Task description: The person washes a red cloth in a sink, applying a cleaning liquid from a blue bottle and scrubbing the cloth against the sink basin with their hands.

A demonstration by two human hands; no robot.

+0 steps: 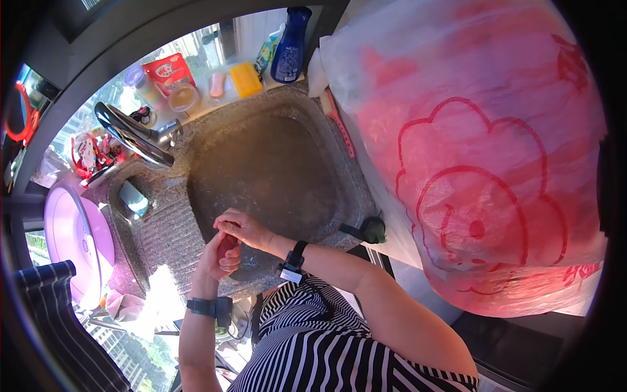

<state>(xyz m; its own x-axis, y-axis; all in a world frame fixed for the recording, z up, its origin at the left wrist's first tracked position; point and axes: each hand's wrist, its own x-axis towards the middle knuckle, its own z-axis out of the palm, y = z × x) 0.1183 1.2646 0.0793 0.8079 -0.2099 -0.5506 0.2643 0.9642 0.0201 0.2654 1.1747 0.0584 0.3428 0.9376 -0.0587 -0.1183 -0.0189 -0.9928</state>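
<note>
My left hand [219,258] is curled around a small dark-red item [227,245], mostly hidden by the fingers; it may be folded cloth. Over its top end, my right hand [247,230] presses down with bent fingers and touches the left hand. Whether the right fingers pinch the item is hidden. Both hands are above the near-left edge of a grey stone sink basin [274,161], beside its ribbed draining board [171,230]. A chrome tap [130,134] rises at the basin's far left corner.
A green soap bar [133,198] lies on the draining side. Behind the sink stand a yellow sponge [246,79], a pink soap [217,84] and a blue bottle [291,46]. A pink brush [339,122] lies right, near a large covered bundle [465,147]. A purple basin [78,240] leans left.
</note>
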